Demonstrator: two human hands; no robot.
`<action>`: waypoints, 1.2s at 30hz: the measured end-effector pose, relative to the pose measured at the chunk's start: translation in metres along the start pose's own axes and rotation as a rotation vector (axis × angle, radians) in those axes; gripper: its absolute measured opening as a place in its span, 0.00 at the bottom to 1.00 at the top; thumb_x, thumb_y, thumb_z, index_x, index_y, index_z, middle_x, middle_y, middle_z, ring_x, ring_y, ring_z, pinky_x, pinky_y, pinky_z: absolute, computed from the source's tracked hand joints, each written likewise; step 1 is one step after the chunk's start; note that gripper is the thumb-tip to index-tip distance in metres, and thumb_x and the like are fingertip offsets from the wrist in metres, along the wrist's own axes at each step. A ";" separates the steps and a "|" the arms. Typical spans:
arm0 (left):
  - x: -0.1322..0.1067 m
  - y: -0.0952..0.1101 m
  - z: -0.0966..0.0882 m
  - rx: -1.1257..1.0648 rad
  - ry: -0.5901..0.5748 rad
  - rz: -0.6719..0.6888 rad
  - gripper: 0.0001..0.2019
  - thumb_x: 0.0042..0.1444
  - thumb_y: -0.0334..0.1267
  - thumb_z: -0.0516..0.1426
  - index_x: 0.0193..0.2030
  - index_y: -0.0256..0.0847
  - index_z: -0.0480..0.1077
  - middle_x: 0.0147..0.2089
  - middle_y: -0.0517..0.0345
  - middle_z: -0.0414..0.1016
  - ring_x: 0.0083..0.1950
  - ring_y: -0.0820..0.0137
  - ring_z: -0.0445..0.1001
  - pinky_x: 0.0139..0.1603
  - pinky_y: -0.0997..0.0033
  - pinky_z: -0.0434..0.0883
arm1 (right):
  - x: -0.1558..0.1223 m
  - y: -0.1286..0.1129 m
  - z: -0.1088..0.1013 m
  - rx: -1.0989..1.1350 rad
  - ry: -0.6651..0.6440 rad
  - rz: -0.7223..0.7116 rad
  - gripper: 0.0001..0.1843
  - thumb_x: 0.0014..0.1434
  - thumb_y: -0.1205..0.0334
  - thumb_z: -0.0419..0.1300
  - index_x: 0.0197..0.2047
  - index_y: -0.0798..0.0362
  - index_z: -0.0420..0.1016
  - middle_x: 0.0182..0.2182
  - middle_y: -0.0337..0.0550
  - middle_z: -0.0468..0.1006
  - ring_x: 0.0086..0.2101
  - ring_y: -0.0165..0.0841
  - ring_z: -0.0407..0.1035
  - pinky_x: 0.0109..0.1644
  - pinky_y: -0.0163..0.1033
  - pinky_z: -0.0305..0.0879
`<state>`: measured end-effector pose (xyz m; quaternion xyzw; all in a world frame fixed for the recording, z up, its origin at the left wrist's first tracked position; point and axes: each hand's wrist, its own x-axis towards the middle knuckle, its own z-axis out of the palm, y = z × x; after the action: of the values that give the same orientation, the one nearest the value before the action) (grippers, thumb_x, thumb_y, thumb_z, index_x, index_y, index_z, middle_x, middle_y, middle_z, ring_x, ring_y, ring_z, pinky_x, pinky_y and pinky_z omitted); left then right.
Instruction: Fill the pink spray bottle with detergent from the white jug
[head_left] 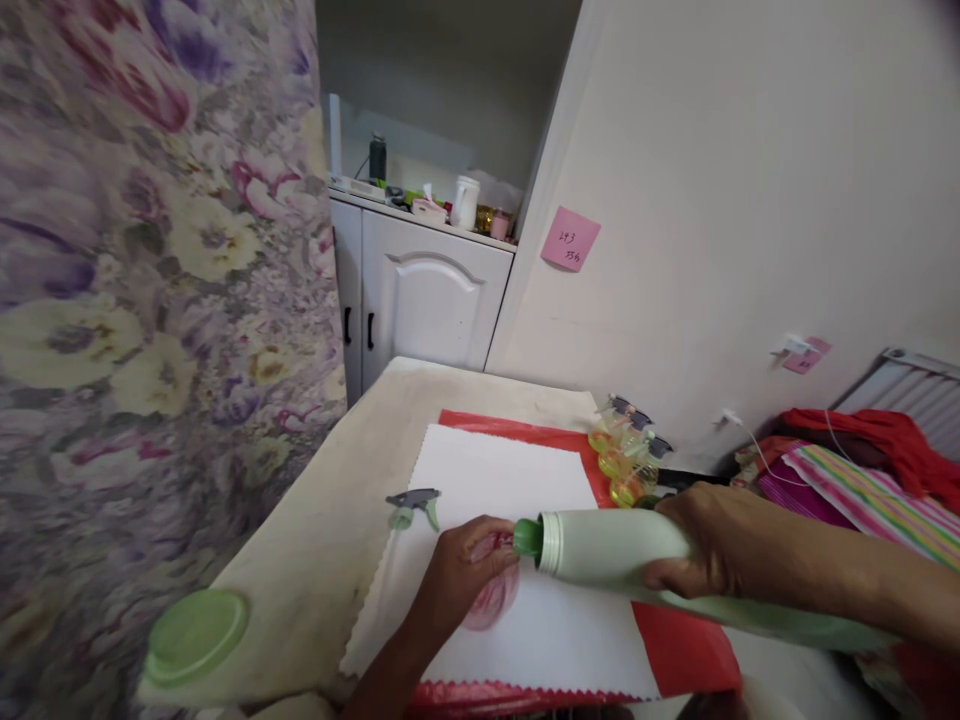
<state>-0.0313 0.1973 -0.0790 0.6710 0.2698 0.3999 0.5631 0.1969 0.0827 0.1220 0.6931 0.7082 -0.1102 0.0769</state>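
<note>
My right hand (701, 545) is wrapped round a large pale green bottle (611, 545), tilted nearly level with its mouth to the left. A green spout (529, 538) sticks out of that mouth. My left hand (476, 560) grips the neck of a clear pinkish bottle (493, 600) standing on the white sheet (510, 470). The spout meets the top of the pinkish bottle by my left fingers; whether liquid flows I cannot tell. A grey and green trigger spray head (412, 505) lies on the sheet's left edge. The round green cap (196, 635) rests at the table's near left corner.
Several spray bottles with yellow liquid (626, 460) stand at the table's right edge by the wall. Red sheeting (682, 645) lies under the white sheet. A floral curtain (165, 250) hangs on the left; a white cabinet (435, 295) stands behind. Folded cloths (862, 490) lie right.
</note>
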 end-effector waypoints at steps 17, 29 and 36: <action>-0.001 -0.001 0.000 -0.002 -0.002 0.009 0.08 0.53 0.39 0.62 0.40 0.44 0.78 0.39 0.59 0.82 0.44 0.64 0.77 0.47 0.70 0.69 | 0.000 -0.006 -0.004 -0.052 -0.033 0.052 0.25 0.51 0.37 0.60 0.32 0.53 0.77 0.27 0.47 0.81 0.26 0.37 0.74 0.25 0.34 0.57; 0.001 -0.003 0.001 -0.041 -0.006 -0.013 0.08 0.52 0.39 0.63 0.40 0.43 0.78 0.40 0.58 0.82 0.44 0.64 0.77 0.46 0.69 0.69 | 0.001 -0.007 -0.005 -0.045 -0.044 0.045 0.24 0.52 0.39 0.60 0.34 0.54 0.76 0.29 0.49 0.81 0.27 0.39 0.74 0.27 0.36 0.58; 0.002 -0.005 0.001 -0.020 -0.003 -0.008 0.08 0.52 0.38 0.63 0.40 0.43 0.78 0.40 0.57 0.82 0.44 0.64 0.77 0.47 0.69 0.69 | 0.000 -0.004 -0.003 -0.065 -0.041 0.037 0.26 0.53 0.36 0.58 0.33 0.53 0.77 0.28 0.50 0.81 0.27 0.39 0.75 0.26 0.36 0.58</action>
<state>-0.0291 0.1989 -0.0833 0.6647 0.2680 0.3993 0.5717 0.1926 0.0834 0.1255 0.7010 0.6966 -0.0998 0.1160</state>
